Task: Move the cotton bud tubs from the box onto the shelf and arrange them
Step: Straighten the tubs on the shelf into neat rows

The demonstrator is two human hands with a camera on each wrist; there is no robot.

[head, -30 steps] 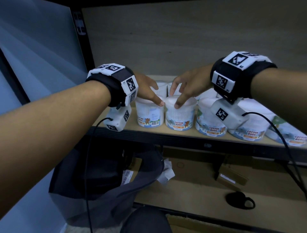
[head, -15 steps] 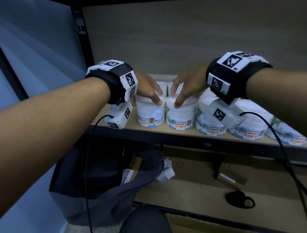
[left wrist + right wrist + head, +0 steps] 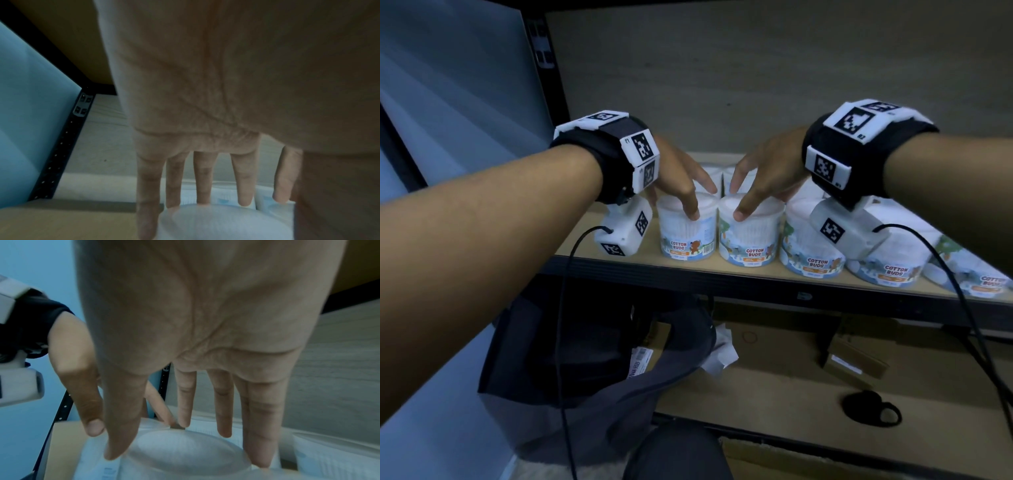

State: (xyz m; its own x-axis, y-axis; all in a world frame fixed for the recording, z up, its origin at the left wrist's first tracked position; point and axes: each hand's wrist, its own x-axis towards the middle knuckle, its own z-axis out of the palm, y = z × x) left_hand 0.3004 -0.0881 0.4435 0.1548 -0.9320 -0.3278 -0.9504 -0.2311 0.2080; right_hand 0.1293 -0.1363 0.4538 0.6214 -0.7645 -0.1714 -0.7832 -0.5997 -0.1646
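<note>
A: Entry, grip state?

B: My left hand (image 3: 674, 178) sits over the leftmost front tub (image 3: 686, 230); fingers spread and fairly straight, thumb tip on the lid rim at its 6 o'clock side, other fingers reaching past the far edge; I would call it a loose straddle, not a clench. My right hand (image 3: 763, 178) does the same on the second front tub (image 3: 751, 236); thumb on the near lid edge, fingers fanned over the top and down the sides.

A: Wrist views agree?

B: Yes; in the left wrist view my fingers (image 3: 243, 178) hang straight down above a white lid (image 3: 224, 222); in the right wrist view the thumb (image 3: 121, 426) and outer finger bracket a lid (image 3: 185, 449), touching its rim; whether the fingertips press or only rest, I cannot tell.

A: Where are the tubs?

B: All upright on the shelf (image 3: 619, 260); a front row runs from 9 o'clock toward 3 o'clock, five showing, labels reading COTTON BUDS facing me; the two I touch stand just beside each other; more white lids sit behind them at 12 o'clock, partly hidden by my hands.

A: Surroundings?

B: Dark bag (image 3: 592, 363) below at 7 o'clock; small cardboard box (image 3: 854, 359) and a black looped object (image 3: 869, 409) on the lower board at 5 o'clock.
</note>
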